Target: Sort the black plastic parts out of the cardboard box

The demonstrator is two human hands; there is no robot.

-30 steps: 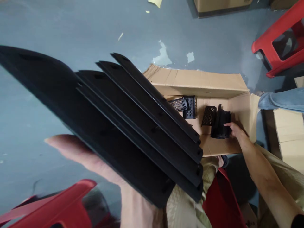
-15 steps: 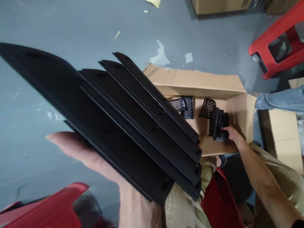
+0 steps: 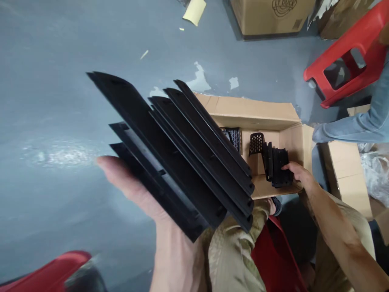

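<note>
My left hand (image 3: 133, 186) grips a fanned stack of long black plastic strips (image 3: 182, 150) with slots at their ends; most of its fingers are hidden beneath them. Inside an open cardboard box (image 3: 252, 103), my right hand (image 3: 296, 172) has its thumb over a bundle of shorter black plastic pieces (image 3: 278, 166). The fingers behind that bundle cannot be seen. Left of it in the box stands a perforated black piece (image 3: 257, 144). Another perforated black piece (image 3: 234, 136) lies further left, partly covered by the strips.
A red plastic stool (image 3: 343, 61) stands at the upper right, near a person's leg in jeans (image 3: 349, 123). A closed carton (image 3: 270, 20) is at the top. Another carton (image 3: 349, 174) sits right of the box. A red object (image 3: 60, 271) is at lower left. Yellow paper (image 3: 194, 12) lies on the floor.
The strips in my left hand have tilted and shifted right, showing more strips beneath. My right hand has closed round the shorter black pieces, which have turned slightly. The whole view has shifted.
</note>
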